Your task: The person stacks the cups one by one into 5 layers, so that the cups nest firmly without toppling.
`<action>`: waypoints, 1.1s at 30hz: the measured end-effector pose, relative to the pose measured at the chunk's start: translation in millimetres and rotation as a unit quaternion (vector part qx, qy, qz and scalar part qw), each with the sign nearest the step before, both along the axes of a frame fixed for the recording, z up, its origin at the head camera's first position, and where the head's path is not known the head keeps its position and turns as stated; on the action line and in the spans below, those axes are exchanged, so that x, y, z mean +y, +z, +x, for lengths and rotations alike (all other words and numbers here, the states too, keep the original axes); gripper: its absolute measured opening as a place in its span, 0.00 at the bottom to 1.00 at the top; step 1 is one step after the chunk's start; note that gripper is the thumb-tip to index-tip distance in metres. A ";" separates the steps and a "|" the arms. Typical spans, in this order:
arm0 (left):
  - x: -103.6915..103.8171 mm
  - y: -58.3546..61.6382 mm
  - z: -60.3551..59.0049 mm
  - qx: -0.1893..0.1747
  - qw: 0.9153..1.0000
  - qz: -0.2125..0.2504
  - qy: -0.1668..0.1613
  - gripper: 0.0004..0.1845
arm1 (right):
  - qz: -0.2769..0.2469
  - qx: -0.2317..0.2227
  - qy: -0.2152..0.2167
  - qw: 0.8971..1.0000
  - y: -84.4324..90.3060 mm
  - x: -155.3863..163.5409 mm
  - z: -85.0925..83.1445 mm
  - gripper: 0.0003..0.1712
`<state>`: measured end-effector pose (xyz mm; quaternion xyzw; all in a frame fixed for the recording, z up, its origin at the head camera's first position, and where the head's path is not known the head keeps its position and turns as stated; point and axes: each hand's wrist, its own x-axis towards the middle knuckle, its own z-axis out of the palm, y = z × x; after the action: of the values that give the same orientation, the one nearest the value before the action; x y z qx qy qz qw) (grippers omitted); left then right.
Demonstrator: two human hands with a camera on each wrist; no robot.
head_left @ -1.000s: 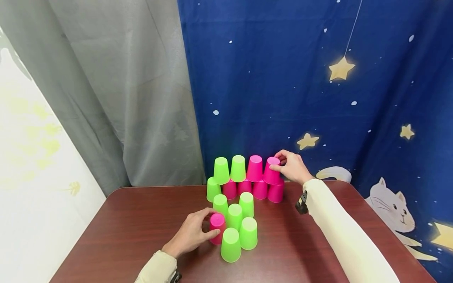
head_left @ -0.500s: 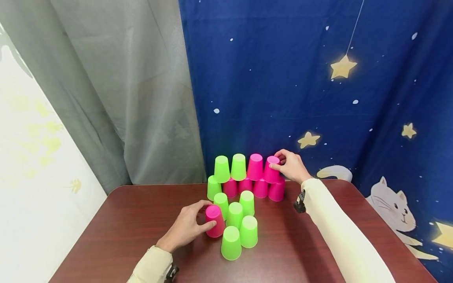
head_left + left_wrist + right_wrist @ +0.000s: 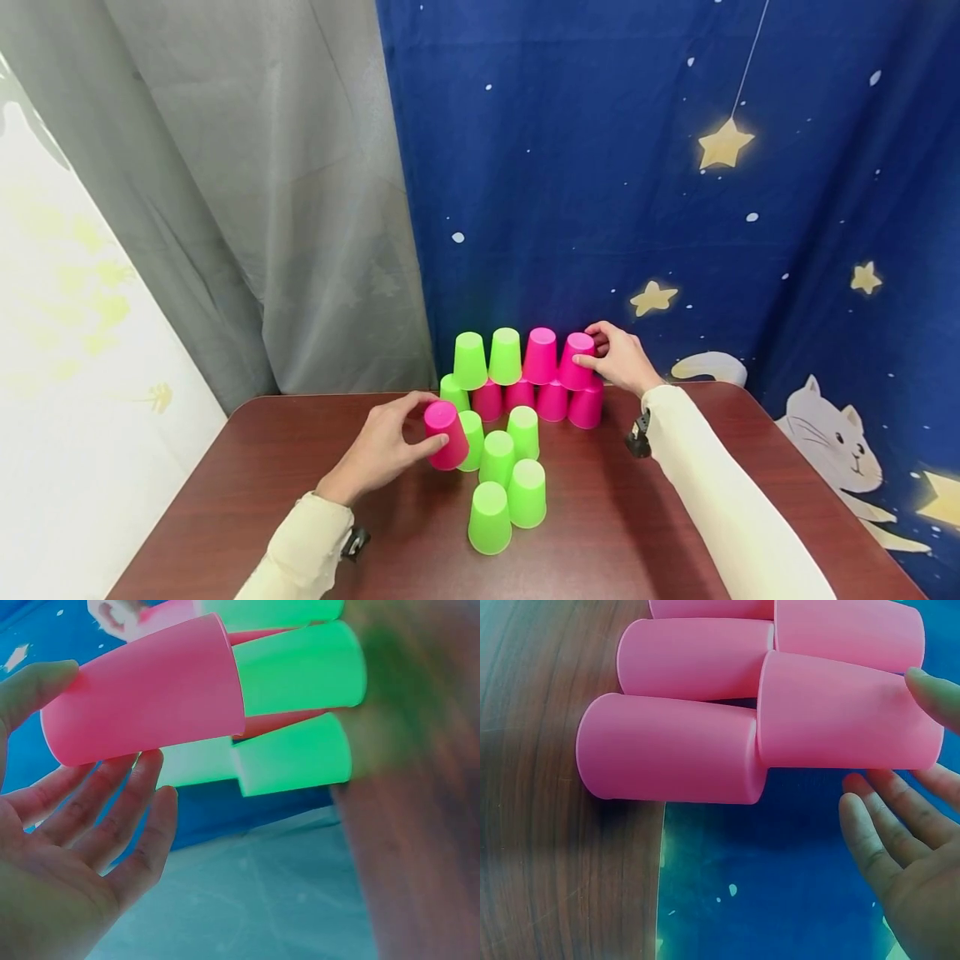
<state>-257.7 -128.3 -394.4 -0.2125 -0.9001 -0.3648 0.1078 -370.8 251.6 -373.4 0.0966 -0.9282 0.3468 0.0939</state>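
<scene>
My left hand [image 3: 382, 443] pinches an upside-down pink cup [image 3: 447, 437] between thumb and fingers, raised over the table and slightly tilted. In the left wrist view this pink cup [image 3: 150, 690] overlaps green cups [image 3: 300, 671] behind it. My right hand [image 3: 621, 360] has thumb and fingers around the rightmost upper pink cup [image 3: 577, 360]. That cup [image 3: 840, 712] sits on the bottom row of the stack, partly on the end pink cup [image 3: 667, 750]. The upper row holds two green cups [image 3: 470, 362] and two pink ones, all upside down.
In front of the stack, several upside-down green cups [image 3: 490, 518] stand grouped on the brown table [image 3: 315, 467]. A grey curtain [image 3: 330, 208] and a blue star-printed curtain [image 3: 570, 150] hang right behind the table's far edge.
My left hand has lifted the pink cup off the table beside the front green cups and moved it up, away from me and slightly left. The right hand has stayed at its cup.
</scene>
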 end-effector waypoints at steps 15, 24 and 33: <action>10.0 42.9 -33.2 0.008 1.000 0.018 -0.020 0.27 | 0.034 0.063 -0.014 0.997 6.3 15.3 18.1 0.36; 29.0 62.3 -60.5 0.021 0.999 0.031 -0.017 0.27 | 0.048 0.109 0.043 0.992 33.8 -2.0 47.3 0.29; 48.2 76.2 -90.2 0.031 0.998 0.043 0.018 0.28 | 0.074 0.096 0.185 0.975 12.7 -40.4 86.4 0.19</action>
<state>-347.9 -80.1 -318.2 -0.2027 -0.8836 -0.3942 0.1512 -284.4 211.3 -360.7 0.3065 -0.9039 0.2775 0.1093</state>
